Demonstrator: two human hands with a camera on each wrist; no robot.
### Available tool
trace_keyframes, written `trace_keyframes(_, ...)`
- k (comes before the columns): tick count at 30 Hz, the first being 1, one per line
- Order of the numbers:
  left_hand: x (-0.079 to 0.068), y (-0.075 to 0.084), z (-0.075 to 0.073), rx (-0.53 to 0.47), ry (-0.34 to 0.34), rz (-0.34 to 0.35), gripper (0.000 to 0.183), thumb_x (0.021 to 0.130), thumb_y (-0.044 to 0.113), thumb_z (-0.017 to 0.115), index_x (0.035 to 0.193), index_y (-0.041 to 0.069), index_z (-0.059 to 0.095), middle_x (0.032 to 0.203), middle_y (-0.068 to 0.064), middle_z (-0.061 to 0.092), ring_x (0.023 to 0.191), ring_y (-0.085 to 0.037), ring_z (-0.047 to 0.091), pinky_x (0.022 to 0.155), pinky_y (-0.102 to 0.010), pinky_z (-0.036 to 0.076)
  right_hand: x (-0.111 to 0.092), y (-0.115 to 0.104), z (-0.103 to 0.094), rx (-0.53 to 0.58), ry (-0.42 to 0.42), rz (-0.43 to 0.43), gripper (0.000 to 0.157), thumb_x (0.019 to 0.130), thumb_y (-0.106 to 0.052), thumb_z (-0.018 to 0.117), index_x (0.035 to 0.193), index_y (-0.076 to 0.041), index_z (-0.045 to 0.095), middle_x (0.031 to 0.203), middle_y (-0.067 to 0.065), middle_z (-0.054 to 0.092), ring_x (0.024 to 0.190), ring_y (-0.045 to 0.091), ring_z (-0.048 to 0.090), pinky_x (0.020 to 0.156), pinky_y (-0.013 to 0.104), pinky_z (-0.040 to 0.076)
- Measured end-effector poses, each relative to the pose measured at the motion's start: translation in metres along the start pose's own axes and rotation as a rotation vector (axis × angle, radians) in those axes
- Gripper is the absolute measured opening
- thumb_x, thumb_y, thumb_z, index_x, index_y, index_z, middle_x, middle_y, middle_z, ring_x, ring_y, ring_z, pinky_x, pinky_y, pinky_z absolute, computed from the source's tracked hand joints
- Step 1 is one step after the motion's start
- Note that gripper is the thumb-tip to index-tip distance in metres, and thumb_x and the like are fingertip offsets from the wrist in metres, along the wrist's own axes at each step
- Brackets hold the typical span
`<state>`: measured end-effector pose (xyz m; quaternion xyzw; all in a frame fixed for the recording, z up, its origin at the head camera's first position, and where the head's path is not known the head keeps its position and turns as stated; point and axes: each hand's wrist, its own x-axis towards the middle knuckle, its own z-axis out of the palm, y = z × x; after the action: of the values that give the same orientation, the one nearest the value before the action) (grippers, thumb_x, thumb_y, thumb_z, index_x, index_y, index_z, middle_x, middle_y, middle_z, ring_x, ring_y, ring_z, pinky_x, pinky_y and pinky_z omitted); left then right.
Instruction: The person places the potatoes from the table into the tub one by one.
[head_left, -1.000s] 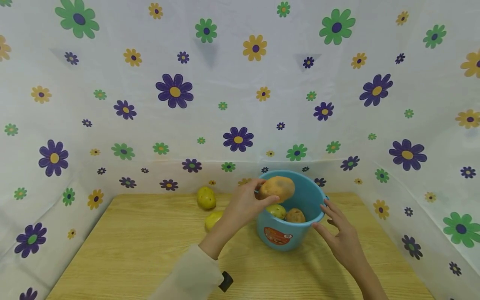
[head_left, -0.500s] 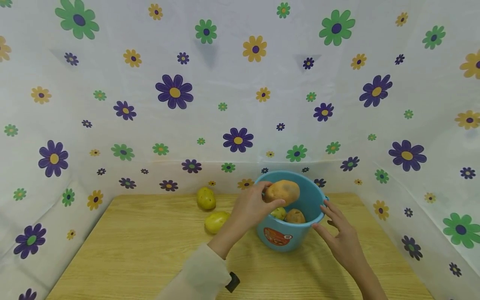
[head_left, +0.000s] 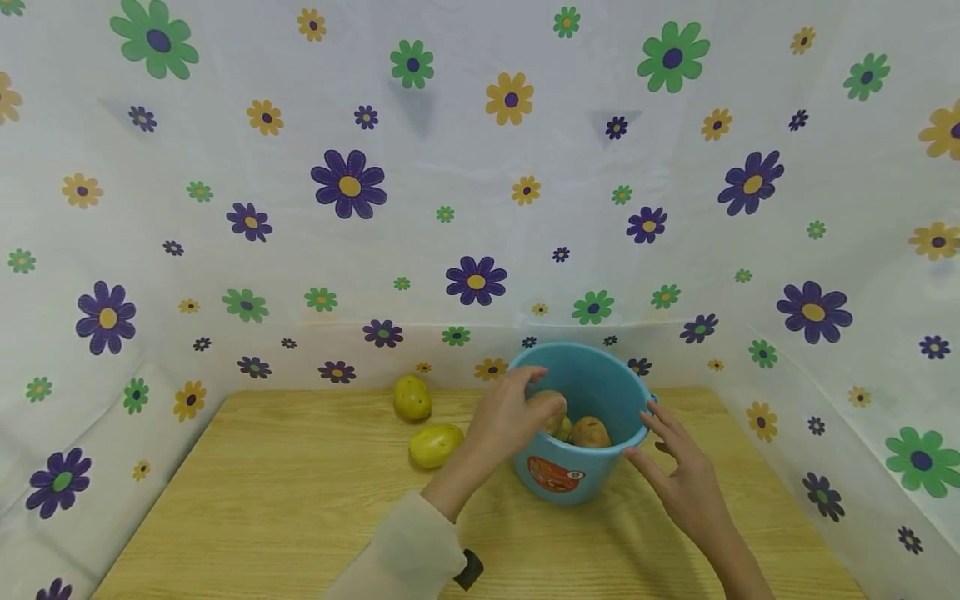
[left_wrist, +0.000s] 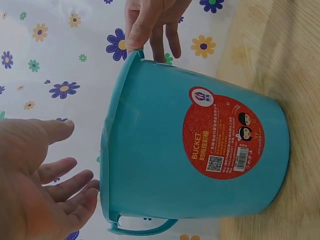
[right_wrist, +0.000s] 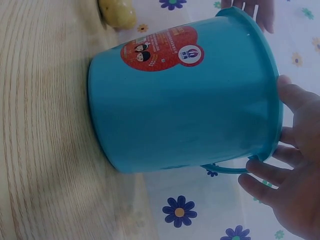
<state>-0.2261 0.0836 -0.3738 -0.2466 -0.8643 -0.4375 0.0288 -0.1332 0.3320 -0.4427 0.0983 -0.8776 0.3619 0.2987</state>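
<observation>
A blue bucket [head_left: 606, 468] with a red label stands upright on the table. My left hand [head_left: 504, 421] is over its near-left rim, fingers loosely bent and holding nothing, as the left wrist view also shows. A brown potato [head_left: 551, 414] lies inside just beyond that hand, partly hidden by the thumb. Beside it sits another brown potato [head_left: 590, 432], with a sliver of a yellowish one between them. On the right side my right hand [head_left: 686, 483] holds the bucket's rim, thumb [right_wrist: 295, 95] on the near side and fingers around by the handle joint.
Two yellow-green potatoes, a rear potato [head_left: 412, 397] and a nearer potato [head_left: 436, 445], lie on the wooden table [head_left: 285, 500] left of the bucket. A white flowered cloth [head_left: 420, 233] hangs behind and along both sides. The bucket's handle [left_wrist: 145, 230] hangs down outside its wall.
My left hand moved right over the bucket with a large potato and let it go; that potato now lies inside. My right hand has stayed at the rim.
</observation>
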Motion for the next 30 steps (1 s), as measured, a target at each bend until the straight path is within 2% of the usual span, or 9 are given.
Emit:
trace_keyframes(8,-0.002,-0.003,-0.001,-0.04,0.049,0.03,0.041,0.102,0.033,0.068,0.137,0.011,0.065,0.132,-0.004,0.067,0.12,-0.022,0.062,0.1,-0.041,0.054,-0.001,0.001,0.0,-0.008,0.008,-0.01,0.059,0.088,-0.003,0.082,0.14,0.008,0.058,0.155,0.022,0.047,0.13,0.048,0.051,0.093,0.002,0.04)
trace_keyframes(18,-0.006,-0.011,-0.009,-0.087,0.079,0.054,0.036,0.102,0.027,0.068,0.134,0.01,0.067,0.127,-0.007,0.067,0.116,-0.023,0.062,0.095,-0.042,0.055,-0.001,-0.001,0.0,-0.007,-0.004,0.016,0.058,0.09,-0.006,0.08,0.141,0.007,0.057,0.156,0.021,0.046,0.132,0.047,0.05,0.093,0.002,0.04)
trace_keyframes(25,-0.014,-0.03,-0.022,-0.11,0.089,0.041,0.038,0.102,0.024,0.068,0.136,0.009,0.065,0.133,-0.005,0.065,0.116,-0.023,0.062,0.099,-0.041,0.053,0.0,-0.001,0.001,-0.005,-0.001,0.008,0.058,0.09,-0.005,0.08,0.141,0.008,0.057,0.156,0.023,0.045,0.131,0.048,0.05,0.092,0.002,0.041)
trace_keyframes(30,-0.022,-0.047,-0.034,-0.106,0.097,0.012,0.04,0.102,0.024,0.069,0.137,0.006,0.064,0.136,-0.008,0.065,0.118,-0.027,0.062,0.102,-0.046,0.053,0.0,0.0,0.001,0.001,0.0,0.006,0.057,0.089,-0.004,0.08,0.141,0.008,0.057,0.155,0.024,0.045,0.131,0.048,0.05,0.092,0.002,0.041)
